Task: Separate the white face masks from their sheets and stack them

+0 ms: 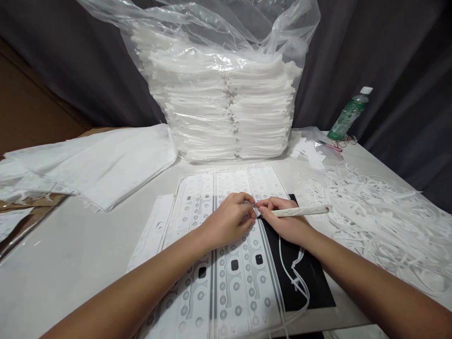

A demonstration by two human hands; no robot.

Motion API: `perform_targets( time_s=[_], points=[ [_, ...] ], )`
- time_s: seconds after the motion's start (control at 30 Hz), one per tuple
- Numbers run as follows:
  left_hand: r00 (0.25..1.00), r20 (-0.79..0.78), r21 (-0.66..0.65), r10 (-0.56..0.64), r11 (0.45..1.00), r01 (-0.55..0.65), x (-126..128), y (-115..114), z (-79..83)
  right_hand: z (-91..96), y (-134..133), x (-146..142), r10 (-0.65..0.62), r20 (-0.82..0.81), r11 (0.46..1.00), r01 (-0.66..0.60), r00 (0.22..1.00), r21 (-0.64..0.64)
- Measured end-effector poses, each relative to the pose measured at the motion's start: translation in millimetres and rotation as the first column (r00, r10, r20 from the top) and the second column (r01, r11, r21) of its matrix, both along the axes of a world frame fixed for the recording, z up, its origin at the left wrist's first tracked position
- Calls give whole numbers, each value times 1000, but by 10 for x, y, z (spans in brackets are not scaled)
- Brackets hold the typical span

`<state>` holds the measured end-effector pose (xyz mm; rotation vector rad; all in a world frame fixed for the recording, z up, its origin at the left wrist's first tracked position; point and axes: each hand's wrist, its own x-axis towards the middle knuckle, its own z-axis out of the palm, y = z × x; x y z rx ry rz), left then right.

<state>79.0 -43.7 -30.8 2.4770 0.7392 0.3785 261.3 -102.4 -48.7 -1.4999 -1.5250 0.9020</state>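
Observation:
A white sheet (238, 287) printed with grey dots and long lines lies in front of me, with dark square openings in it. My left hand (231, 219) rests on it, fingers curled in a pinch by the sheet's right-hand lines; what is between the fingertips is hidden. Close beside it, my right hand (284, 219) grips a slim pen-like tool (303, 210) with a white wrapped handle. Its dark tip points at the sheet's line near my left fingertips. Thin white strips (303, 287) trail over a black board (314, 278) at the sheet's right side.
A clear bag (197, 108) of stacked white sheets stands at the back. Loose white sheets (116, 165) lie left. To the right are a heap of white strips (384, 226), a green bottle (348, 115) and a pink-handled tool (332, 146). Dark curtains (370, 47) hang behind.

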Motion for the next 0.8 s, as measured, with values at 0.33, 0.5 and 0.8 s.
perform_targets(
  time_s=[0.33,0.5,0.8],
  points=[
    [993,-91,162,74,985,-59,153,-119,-73,10,-37,-46,-10,124,996,-1,992,92],
    [985,-168,204,47,979,-12,95,-175,47,-10,-43,-42,6,151,989,-28,988,144],
    [997,-73,128,27,992,-17,-48,-58,152,-1,-14,-29,9,64,992,-17,998,127]
  ],
)
